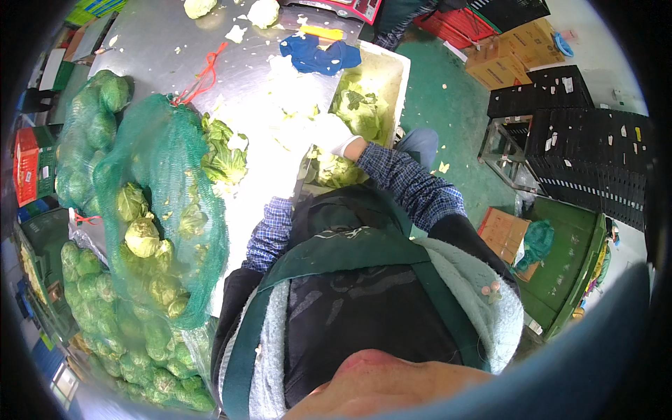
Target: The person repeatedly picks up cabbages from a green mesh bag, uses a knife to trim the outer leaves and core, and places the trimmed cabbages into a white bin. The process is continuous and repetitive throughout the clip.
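Observation:
Strong glare washes out the middle of the steel table (152, 50). There my right hand (333, 134), in a white glove, is closed against a pale cabbage (294, 128). My left hand (287, 170) reaches up to the same cabbage from below; its fingers are lost in the glare. Under and beside my right hand stands a white bin (401, 86) with loose cabbage leaves (359, 107). Green outer leaves (226, 152) lie on the table to the left. An open green mesh sack (152, 126) with several cabbages (142, 239) lies further left.
Filled mesh sacks (100, 131) lie at the left. A blue cloth (320, 55), an orange-handled tool (323, 33), two trimmed cabbages (262, 13) and a red scale (349, 8) are at the table's far side. Another person (401, 21) stands beyond. Black crates (588, 142) are stacked at right.

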A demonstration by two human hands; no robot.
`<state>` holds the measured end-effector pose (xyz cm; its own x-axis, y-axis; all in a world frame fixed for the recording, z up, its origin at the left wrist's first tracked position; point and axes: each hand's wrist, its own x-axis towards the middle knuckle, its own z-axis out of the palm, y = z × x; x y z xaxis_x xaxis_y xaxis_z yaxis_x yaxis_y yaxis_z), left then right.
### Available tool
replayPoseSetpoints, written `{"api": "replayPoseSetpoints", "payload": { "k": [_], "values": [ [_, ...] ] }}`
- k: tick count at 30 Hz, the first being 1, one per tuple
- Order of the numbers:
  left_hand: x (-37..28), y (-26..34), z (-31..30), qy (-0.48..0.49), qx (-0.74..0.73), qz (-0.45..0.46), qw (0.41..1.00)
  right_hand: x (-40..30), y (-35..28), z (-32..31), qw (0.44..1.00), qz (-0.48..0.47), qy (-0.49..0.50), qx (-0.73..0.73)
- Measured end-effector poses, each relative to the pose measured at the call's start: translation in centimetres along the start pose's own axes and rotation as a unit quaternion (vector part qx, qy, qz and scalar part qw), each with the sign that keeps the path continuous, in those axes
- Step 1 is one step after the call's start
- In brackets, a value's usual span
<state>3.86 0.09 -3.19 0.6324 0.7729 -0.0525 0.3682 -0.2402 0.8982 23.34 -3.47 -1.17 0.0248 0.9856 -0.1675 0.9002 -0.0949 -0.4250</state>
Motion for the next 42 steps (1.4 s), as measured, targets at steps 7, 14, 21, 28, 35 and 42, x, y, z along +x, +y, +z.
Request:
{"api": "replayPoseSetpoints", "payload": {
  "k": [7, 14, 21, 28, 35, 42],
  "values": [
    [0.5, 0.5, 0.2, 0.003, 0.017, 0.000, 1.000, 2.4, 5.5, 4.1, 0.988, 0.039, 0.116, 0.096],
    [-0.6, 0.9, -1.0, -0.009, 0.037, -0.004, 0.999, 2.2, 10.6, 11.1, 0.959, 0.060, 0.240, 0.139],
    [-0.8, 1.1, -1.5, 0.011, 0.061, -0.022, 0.998, -1.7, -0.3, 6.9, 0.945, 0.098, 0.236, 0.206],
    [0.7, 1.7, -0.9, -0.004, 0.056, -0.012, 0.998, -0.6, 7.2, 10.7, 0.921, 0.157, 0.315, 0.169],
    [0.4, 1.4, -0.9, 0.008, 0.071, -0.023, 0.997, -1.9, 2.1, 5.2, 0.972, 0.079, 0.214, 0.049],
    [2.0, 0.9, -2.6, -0.018, 0.069, -0.021, 0.997, 0.7, 1.1, 4.0, 0.930, 0.007, 0.298, 0.215]
  ]
}}
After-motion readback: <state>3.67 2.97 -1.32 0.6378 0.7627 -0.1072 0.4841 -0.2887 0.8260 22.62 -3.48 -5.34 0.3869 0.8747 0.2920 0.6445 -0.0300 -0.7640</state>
